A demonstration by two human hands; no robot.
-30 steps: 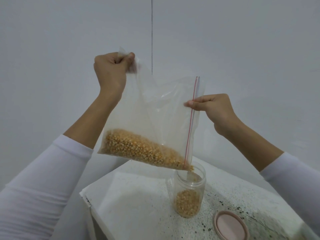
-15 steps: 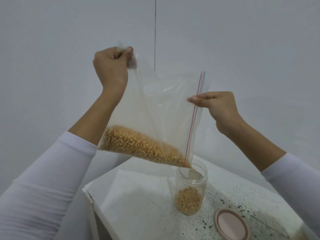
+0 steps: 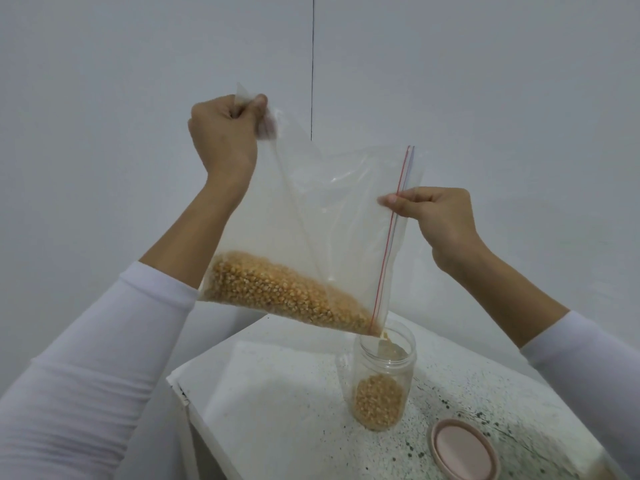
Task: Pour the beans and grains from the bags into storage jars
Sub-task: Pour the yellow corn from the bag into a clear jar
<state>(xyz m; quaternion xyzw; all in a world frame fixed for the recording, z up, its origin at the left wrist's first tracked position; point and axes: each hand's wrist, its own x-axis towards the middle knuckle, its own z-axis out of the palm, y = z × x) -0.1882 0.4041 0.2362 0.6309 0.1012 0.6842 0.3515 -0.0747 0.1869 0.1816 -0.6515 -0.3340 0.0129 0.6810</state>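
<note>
A plain pale wall (image 3: 485, 81) fills most of the frame, with a thin dark vertical seam (image 3: 312, 64) running down from the top centre. In the lower right sits a white counter (image 3: 277, 410), its surface peppered with dark specks toward the right edge.

Both arms come in from the bottom corners in white sleeves (image 3: 86, 375) pushed back from the wrists. The left hand (image 3: 225, 133), high in the upper left of centre, is fisted with thumb and fingers pinching one corner of a clear zip bag (image 3: 329, 209). The right hand (image 3: 440, 216), lower and to the right of centre, pinches the bag at its red and blue zip strip (image 3: 391, 237), fingers curled, thumb tip on the plastic. The bag hangs stretched and tilted between them, so its lowest corner points down to the right.

A heap of yellow corn kernels (image 3: 277, 289) lies along the bag's lower edge, sloping toward that low corner, which sits right at the mouth of a clear jar (image 3: 382, 386). A few kernels show at the opening, just over the rim. The jar stands upright on the counter, lid off, roughly a third full of the same kernels.

A round pink lid (image 3: 462, 448) lies flat on the counter near the lower right corner, apart from the jar.
</note>
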